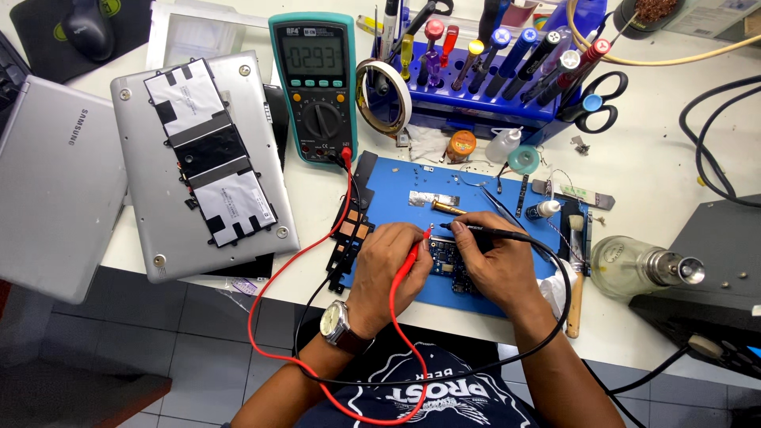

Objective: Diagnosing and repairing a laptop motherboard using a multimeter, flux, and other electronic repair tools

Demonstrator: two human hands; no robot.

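Circuit board [448, 265]: a small blue-green board. It lies on the blue mat [396, 198] near the front edge of the counter [674, 166], mostly hidden under the two hands.
Left hand [388, 265]: its grip is clenched around the red probe [414, 252]. The tip points down at the board.
Right hand [495, 265]: its grip is clenched around the black probe [483, 231]. Its tip sits very near the red tip.
Slip risk: the two tips are almost touching. If one hand shakes, a tip could slide onto the wrong spot or bump the other tip, I think.
Wire risk: the red wire [261, 317] and black wire [555, 317] hang off the counter in big loops by the person's lap. An arm or knee could catch one and yank a probe.
Glass bottle [634, 265]: it lies on its side just beside the right arm. An elbow could make it roll.
Loose bits: small parts and a small white bottle [501, 145] sit past the mat. They could get knocked.
Meter [317, 91]: it stands farther back, and its screen shows a number. A pull on the wires could drag it.
Laptops [198, 158]: two grey ones lie to the left, one with its back open.
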